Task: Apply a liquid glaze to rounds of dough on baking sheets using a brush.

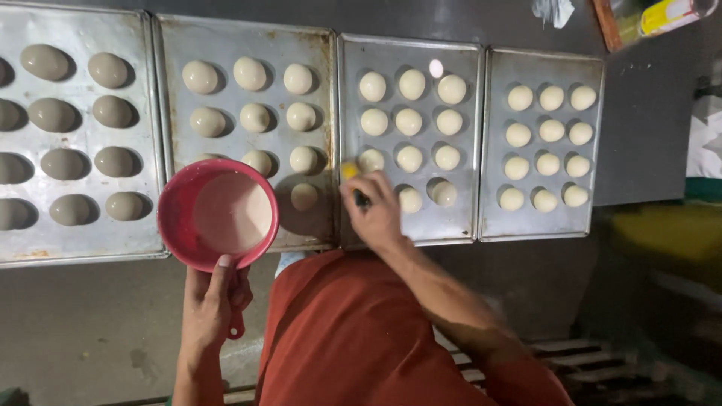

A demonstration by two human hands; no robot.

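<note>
– Those trays across the upper frame: metal?

– Yes, dull grey sheet metal, scuffed, with rusty stains along the rims.

– And the dough balls on them?

– Smooth and matt; the darker ones at upper left carry a slight sheen.

– The red bowl, centre left?

– Plastic, fairly glossy, holding a creamy, smooth liquid.

– The garment at the bottom?

– Matt rust-red cloth.

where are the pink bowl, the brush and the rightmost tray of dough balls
pink bowl (pixel 174 214): head view, on its left rim
brush (pixel 350 171): head view, on the yellow bristle end beyond the right hand
rightmost tray (pixel 594 146): head view, on its bare right edge
</note>
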